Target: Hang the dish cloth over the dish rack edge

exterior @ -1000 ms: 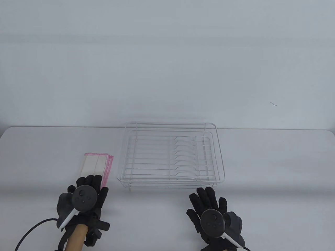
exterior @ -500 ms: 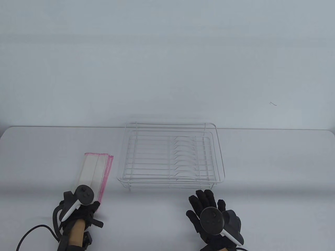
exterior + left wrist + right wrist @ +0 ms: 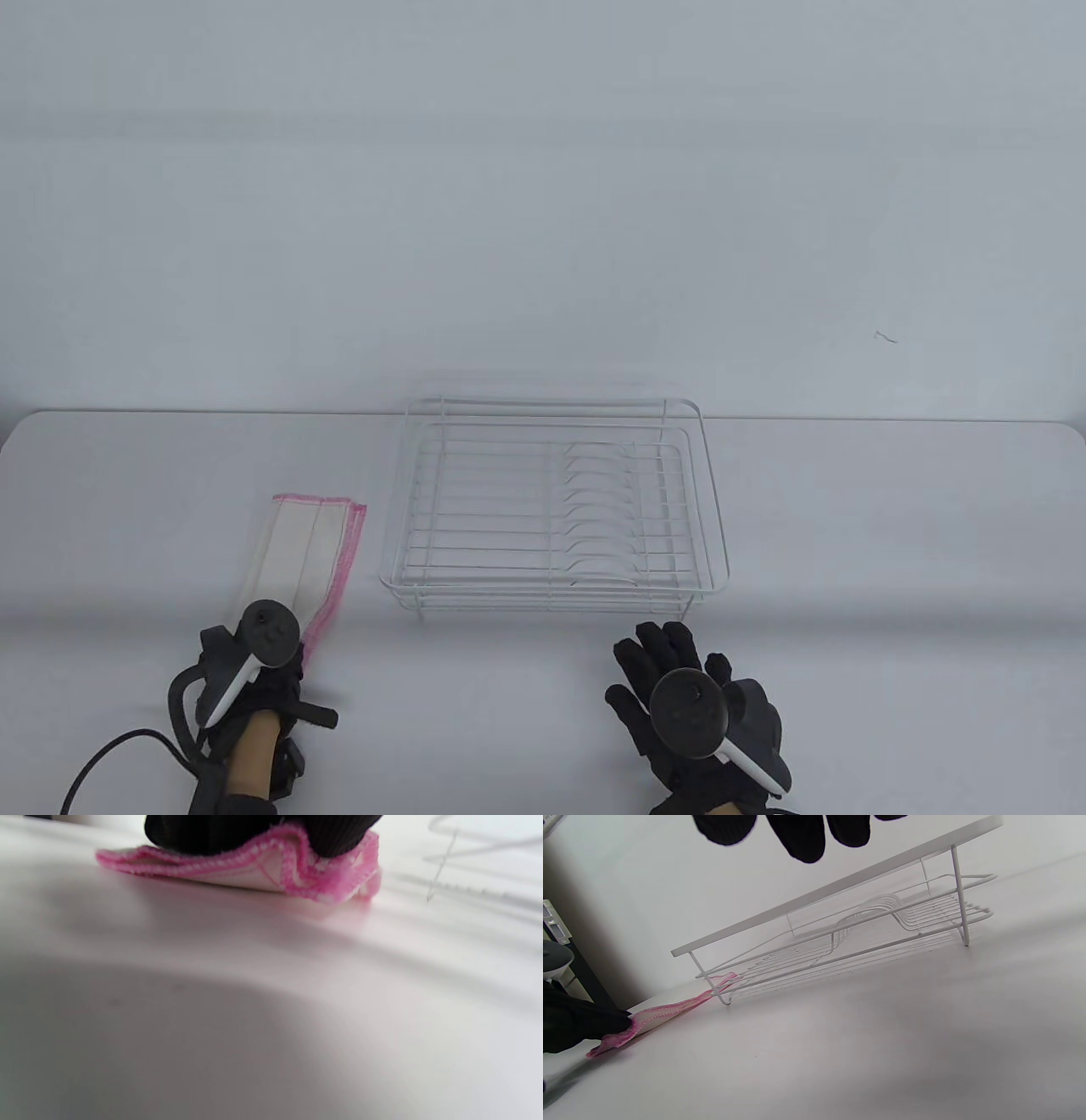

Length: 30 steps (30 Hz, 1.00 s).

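The left hand [image 3: 254, 671] is placed on the near end of the folded dish cloth [image 3: 305, 552]. In the left wrist view its black gloved fingers [image 3: 220, 832] are pressed down on the pink-edged cloth [image 3: 271, 870], whose near corner is bunched and slightly raised under them; whether a thumb is tucked underneath cannot be told. The right hand [image 3: 679, 688] is held flat and palm down, with its fingers spread and touching nothing, just in front of the near right part of the dish rack [image 3: 556, 509]. In the right wrist view three fingertips [image 3: 801, 836] are seen hanging free above the desk [image 3: 882, 1027].

The dish cloth is a long white strip with pink stitched edges, laid flat on the desk just to the left of the dish rack, close beside it but not touching it in the table view. The white wire dish rack [image 3: 840, 929] is stood on short legs at the middle of the pale desk [image 3: 891, 552], with its far rim near the desk's back edge. A plain pale wall is seen behind the dish rack.
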Tool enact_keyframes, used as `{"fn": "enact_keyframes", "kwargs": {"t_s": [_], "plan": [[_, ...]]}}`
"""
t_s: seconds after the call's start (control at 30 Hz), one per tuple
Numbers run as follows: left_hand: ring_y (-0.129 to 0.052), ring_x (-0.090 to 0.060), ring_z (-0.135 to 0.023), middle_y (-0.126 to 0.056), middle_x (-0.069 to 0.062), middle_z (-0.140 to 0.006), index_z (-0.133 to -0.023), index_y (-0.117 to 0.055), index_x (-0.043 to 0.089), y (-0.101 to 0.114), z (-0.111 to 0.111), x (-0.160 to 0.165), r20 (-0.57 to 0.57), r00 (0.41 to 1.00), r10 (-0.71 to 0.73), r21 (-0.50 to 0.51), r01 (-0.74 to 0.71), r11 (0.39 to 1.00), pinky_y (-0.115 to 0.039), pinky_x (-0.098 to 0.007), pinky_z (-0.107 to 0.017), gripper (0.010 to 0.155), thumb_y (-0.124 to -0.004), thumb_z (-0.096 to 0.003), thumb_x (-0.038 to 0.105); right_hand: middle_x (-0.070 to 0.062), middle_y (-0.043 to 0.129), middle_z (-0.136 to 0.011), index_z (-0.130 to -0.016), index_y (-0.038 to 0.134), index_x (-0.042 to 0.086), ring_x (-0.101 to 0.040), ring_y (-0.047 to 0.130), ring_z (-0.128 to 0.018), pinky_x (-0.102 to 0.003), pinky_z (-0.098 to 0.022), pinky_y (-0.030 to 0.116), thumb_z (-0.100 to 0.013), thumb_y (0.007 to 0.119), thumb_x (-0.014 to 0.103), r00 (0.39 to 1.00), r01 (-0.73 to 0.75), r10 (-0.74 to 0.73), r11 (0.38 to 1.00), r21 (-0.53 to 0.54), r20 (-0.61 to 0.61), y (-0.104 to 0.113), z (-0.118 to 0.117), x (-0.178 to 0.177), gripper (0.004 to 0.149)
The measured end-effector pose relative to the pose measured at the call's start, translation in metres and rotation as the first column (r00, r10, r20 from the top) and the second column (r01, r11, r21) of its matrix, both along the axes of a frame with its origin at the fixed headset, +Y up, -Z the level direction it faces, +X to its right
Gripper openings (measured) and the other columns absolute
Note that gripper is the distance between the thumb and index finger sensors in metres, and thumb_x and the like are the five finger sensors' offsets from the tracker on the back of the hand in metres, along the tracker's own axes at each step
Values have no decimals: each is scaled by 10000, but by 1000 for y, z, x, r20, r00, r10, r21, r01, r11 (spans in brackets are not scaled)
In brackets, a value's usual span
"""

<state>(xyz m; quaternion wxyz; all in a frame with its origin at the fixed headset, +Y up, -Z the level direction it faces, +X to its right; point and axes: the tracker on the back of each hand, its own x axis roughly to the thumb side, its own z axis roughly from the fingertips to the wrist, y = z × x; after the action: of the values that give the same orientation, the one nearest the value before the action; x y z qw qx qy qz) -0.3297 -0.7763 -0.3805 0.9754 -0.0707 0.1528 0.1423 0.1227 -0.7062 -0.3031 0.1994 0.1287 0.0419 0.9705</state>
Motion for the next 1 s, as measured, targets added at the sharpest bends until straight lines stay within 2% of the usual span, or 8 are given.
{"fn": "enact_keyframes", "kwargs": {"t_s": [0.13,0.27,0.33,0.43,0.53,0.63,0.83,1.0], "plan": [[-532,-544,-999,-685,-269,-1046,-989,-732,25,2,3,-9,-49,991,128,42,-126,991,-367,-643,-691,473,-610,-610,279,-158,312,-1226,-1141,444,151,-411,238,-1144,-720,-710,195,-650,530,431,1000,1,-1,1000,-9,-4,0,0,-1,572],[-698,-572,-921,-795,-312,-975,-962,-783,19,15,9,-10,-38,999,28,224,-19,974,-489,-681,-650,482,-651,-582,284,-156,319,-1226,-1142,440,156,-411,251,-1145,-721,-711,202,-650,530,434,1000,8,-8,1000,-2,0,0,0,0,572],[-798,-562,-862,-863,-300,-923,-972,-755,19,34,13,-10,-48,997,-54,358,67,931,-571,-688,-617,475,-641,-579,261,-151,336,-1224,-1140,441,158,-412,275,-1145,-723,-713,216,-648,532,435,1000,23,-23,999,23,10,1,1,0,572],[-898,-510,-775,-923,-264,-836,-979,-717,10,68,20,-10,-56,995,-77,498,95,862,-659,-674,-580,470,-621,-579,237,-148,378,-1215,-1134,447,153,-413,340,-1138,-723,-715,258,-644,544,429,998,50,-54,994,93,36,7,3,3,571],[-933,-468,-720,-940,-232,-782,-976,-707,11,101,32,-6,-20,999,-34,625,39,780,-693,-661,-561,463,-611,-580,230,-144,413,-1205,-1128,446,152,-408,415,-1124,-712,-722,308,-642,554,417,993,91,-101,984,151,59,15,4,8,564],[-941,-455,-703,-945,-223,-766,-968,-715,18,140,53,9,76,997,-26,741,-39,670,-699,-657,-560,454,-612,-581,231,-148,414,-1197,-1128,423,146,-404,447,-1112,-698,-727,335,-641,565,411,979,175,-193,963,204,71,27,7,15,572],[-950,-431,-704,-962,-192,-760,-956,-749,63,191,96,50,261,959,-107,855,-179,487,-705,-639,-573,442,-632,-580,262,-151,416,-1189,-1132,384,134,-394,479,-1100,-665,-737,389,-635,582,430,956,250,-286,916,315,72,53,17,27,611],[-945,-416,-714,-965,-173,-762,-949,-768,91,202,109,77,463,886,-2,792,-412,451,-695,-632,-593,431,-645,-583,281,-159,379,-1195,-1139,347,122,-394,468,-1106,-647,-746,403,-630,596,452,931,321,-362,869,377,42,73,27,40,656]]}}
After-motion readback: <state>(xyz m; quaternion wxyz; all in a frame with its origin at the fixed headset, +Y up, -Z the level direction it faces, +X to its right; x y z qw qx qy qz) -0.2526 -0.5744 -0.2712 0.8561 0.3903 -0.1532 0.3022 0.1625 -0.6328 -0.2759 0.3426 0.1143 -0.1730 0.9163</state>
